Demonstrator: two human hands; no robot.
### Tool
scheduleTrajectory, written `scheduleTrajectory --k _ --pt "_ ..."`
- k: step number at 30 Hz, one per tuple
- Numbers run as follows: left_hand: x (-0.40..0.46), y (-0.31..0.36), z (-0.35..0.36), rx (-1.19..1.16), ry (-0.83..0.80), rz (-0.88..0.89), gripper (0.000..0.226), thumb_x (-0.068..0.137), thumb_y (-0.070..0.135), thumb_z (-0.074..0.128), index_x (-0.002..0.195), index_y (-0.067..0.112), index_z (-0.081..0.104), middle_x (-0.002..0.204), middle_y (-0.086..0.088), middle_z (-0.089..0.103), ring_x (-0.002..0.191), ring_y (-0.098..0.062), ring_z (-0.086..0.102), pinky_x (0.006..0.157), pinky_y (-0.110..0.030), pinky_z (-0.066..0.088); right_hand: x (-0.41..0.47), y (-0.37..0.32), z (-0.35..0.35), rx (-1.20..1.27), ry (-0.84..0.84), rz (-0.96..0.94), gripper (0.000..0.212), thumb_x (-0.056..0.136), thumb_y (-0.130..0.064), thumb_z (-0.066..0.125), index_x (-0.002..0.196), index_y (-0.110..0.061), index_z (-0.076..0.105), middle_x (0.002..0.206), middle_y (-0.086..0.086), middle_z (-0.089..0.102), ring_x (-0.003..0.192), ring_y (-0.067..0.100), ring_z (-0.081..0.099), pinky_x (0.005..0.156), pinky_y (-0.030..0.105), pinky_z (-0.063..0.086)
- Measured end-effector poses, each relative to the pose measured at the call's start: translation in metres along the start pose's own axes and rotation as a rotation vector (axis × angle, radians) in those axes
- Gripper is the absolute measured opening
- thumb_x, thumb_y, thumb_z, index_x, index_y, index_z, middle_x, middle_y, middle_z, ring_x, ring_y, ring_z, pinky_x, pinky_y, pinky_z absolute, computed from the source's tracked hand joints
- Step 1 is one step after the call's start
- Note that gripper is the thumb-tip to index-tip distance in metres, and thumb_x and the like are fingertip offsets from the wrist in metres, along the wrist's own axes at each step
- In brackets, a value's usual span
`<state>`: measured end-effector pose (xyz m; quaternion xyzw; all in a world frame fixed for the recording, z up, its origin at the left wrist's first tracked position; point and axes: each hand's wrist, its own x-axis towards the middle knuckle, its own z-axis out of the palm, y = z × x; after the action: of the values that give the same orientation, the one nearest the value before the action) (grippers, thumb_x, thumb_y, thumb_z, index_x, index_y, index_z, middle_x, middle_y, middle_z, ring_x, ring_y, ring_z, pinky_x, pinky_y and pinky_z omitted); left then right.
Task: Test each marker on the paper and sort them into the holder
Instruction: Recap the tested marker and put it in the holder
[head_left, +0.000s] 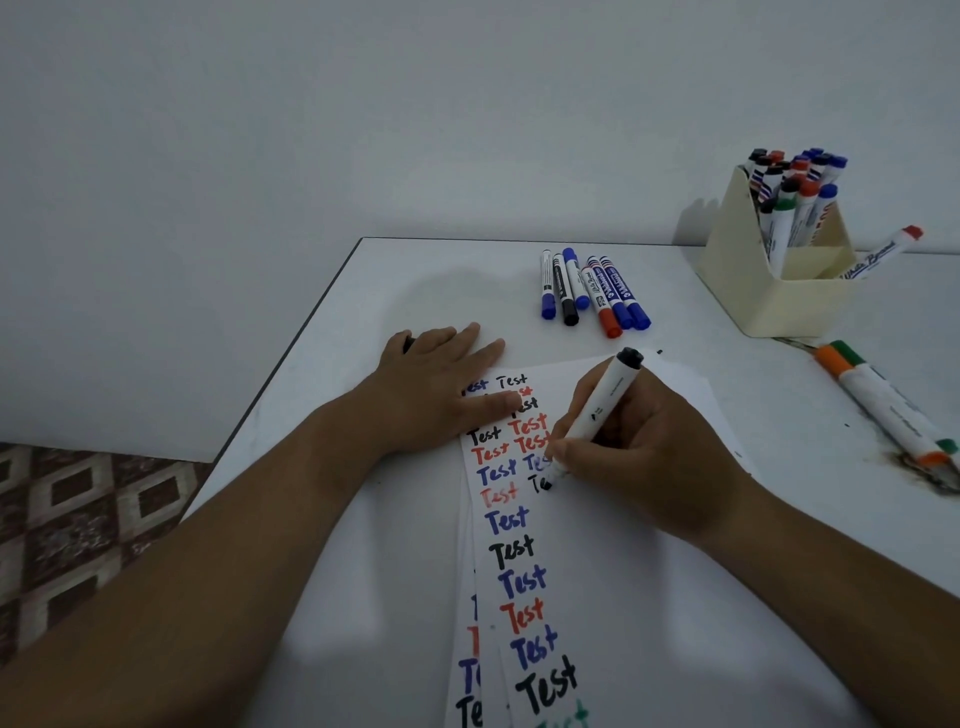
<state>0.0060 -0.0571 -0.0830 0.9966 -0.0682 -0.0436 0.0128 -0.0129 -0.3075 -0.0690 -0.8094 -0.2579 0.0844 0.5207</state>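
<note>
My right hand (644, 447) grips a white marker with a black end (608, 395), its tip down on the paper (623, 597) beside a half-written black word. The sheets carry columns of "Test" in black, red and blue. My left hand (441, 384) lies flat on the paper's upper left corner, fingers straight; a small dark thing shows under its far edge. Several capped markers (592, 291) lie in a row beyond the paper. A cream holder (769, 291) at the back right is packed with markers, and one red-capped marker (883, 252) leans out of its front compartment.
An orange marker and a green marker (883, 405) lie side by side at the right, near a dark stain on the white table (363, 291). The table's left edge drops to a patterned floor. A plain wall stands behind.
</note>
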Motion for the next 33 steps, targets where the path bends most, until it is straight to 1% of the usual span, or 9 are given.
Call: scheduleTrajectory --k 3,5,9,14,17,20,25,30,33 --pt "0.0014 -0.0014 0.001 0.002 0.0 -0.002 0.101 0.07 0.094 -0.003 0.156 0.041 -0.003 0.168 0.005 -0.005 0.153 -0.016 -0.005 0.122 -0.051 0.0 0.0003 0.0011 -0.0015 0.058 0.039 0.019 0.026 0.082 -0.014 0.081 0.094 -0.018 0.059 0.086 -0.003 0.074 0.087 0.016 0.074 0.081 0.038 0.063" --pt "0.0015 -0.0015 0.0013 0.003 0.004 0.002 0.102 0.07 0.094 -0.003 0.156 0.041 -0.003 0.168 0.005 -0.004 0.153 -0.016 -0.005 0.122 -0.051 0.001 0.0011 0.0014 -0.0017 0.061 0.065 0.021 0.026 0.082 -0.014 0.081 0.094 -0.019 0.058 0.087 0.0 0.074 0.088 0.017 0.074 0.081 0.038 0.063" --pt "0.0012 -0.0005 0.0018 0.001 0.007 0.001 0.102 0.069 0.094 -0.003 0.156 0.042 -0.003 0.168 0.005 -0.004 0.153 -0.016 -0.004 0.122 -0.051 0.001 0.0014 0.0014 -0.0006 0.049 0.036 0.028 0.027 0.082 -0.015 0.082 0.096 -0.017 0.059 0.086 -0.004 0.074 0.087 0.015 0.074 0.081 0.039 0.064" --pt "0.0022 -0.0018 0.0019 -0.006 0.01 -0.004 0.1 0.069 0.094 -0.003 0.156 0.043 -0.003 0.167 0.006 -0.004 0.153 -0.015 -0.005 0.122 -0.051 0.0 0.0004 0.0018 -0.0025 0.025 0.044 0.019 0.026 0.082 -0.011 0.081 0.095 -0.019 0.059 0.088 0.003 0.073 0.087 0.021 0.074 0.082 0.045 0.063" --pt "0.0006 -0.0008 0.0008 -0.005 -0.003 -0.002 0.095 0.076 0.092 0.003 0.156 0.042 -0.003 0.167 0.006 -0.005 0.153 -0.016 -0.005 0.122 -0.05 0.0 -0.0001 0.0011 -0.0027 0.039 0.024 0.026 0.026 0.082 -0.011 0.081 0.097 -0.014 0.06 0.088 0.002 0.074 0.087 0.019 0.074 0.081 0.043 0.063" --pt "-0.0009 0.0006 -0.0001 -0.008 -0.008 -0.006 0.092 0.078 0.088 0.007 0.157 0.042 -0.002 0.167 0.006 -0.006 0.153 -0.016 -0.005 0.122 -0.048 0.001 0.0002 0.0014 -0.0027 0.062 0.059 0.036 0.026 0.082 -0.012 0.081 0.097 -0.013 0.06 0.089 0.002 0.074 0.088 0.018 0.074 0.08 0.039 0.063" --pt "0.0006 -0.0015 0.0007 -0.017 -0.005 -0.002 0.101 0.07 0.094 -0.001 0.156 0.042 -0.003 0.167 0.006 -0.005 0.153 -0.016 -0.005 0.123 -0.048 0.001 0.0011 0.0009 -0.0017 0.051 0.115 0.042 0.025 0.081 -0.014 0.079 0.096 -0.017 0.059 0.086 0.0 0.073 0.087 0.016 0.074 0.08 0.035 0.064" --pt "0.0004 -0.0011 0.001 -0.027 -0.006 -0.006 0.103 0.067 0.094 -0.002 0.156 0.043 -0.003 0.167 0.007 -0.006 0.153 -0.015 -0.005 0.123 -0.048 0.001 0.0002 0.0006 -0.0029 0.036 0.061 0.054 0.024 0.081 -0.01 0.079 0.092 -0.016 0.059 0.085 0.002 0.073 0.086 0.018 0.074 0.079 0.042 0.064" --pt "0.0006 -0.0012 0.0008 -0.024 -0.002 -0.003 0.098 0.072 0.094 0.002 0.156 0.043 -0.003 0.167 0.007 -0.005 0.153 -0.016 -0.005 0.122 -0.048 0.001 -0.0002 0.0003 -0.0032 0.05 0.074 0.05 0.024 0.081 -0.009 0.079 0.093 -0.014 0.059 0.085 0.003 0.073 0.086 0.018 0.074 0.08 0.041 0.064"
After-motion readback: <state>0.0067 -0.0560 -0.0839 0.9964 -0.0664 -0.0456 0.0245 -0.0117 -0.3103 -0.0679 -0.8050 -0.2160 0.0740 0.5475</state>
